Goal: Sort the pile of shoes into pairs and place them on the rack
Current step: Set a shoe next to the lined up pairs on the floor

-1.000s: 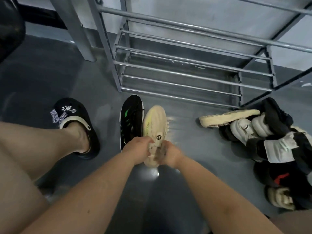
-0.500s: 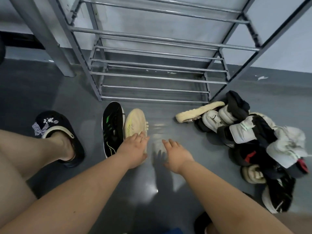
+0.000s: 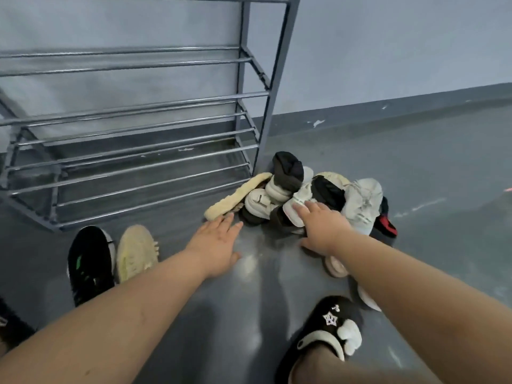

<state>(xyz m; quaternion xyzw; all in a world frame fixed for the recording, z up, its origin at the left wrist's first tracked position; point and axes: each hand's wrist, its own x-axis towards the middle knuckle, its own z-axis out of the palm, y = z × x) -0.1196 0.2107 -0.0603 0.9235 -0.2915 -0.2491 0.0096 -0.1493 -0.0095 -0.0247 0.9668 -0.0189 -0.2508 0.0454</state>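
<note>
Reaching into the pile of shoes — sorting step, by the look of it, with no shoe yet lifted. Left hand flat and open, fingers straight, tips just short of the cream sneaker lying on its side at the near-left edge of the heap. Right hand also open, fingers spread over a white-and-black shoe, touching or nearly so; no curl, no pinch.

Well to the left of the left hand, set side by side on the floor: a black sneaker and a second cream sneaker — not a match. Shoe rack beyond both hands, bars bare in view.

Next move likely calls for closing the left hand round the cream sneaker ahead of it and carrying it leftward to its apparent mate.

Writing: small dark print on a white shoe just beyond the fingertips, too small to read. No brand legible.
</note>
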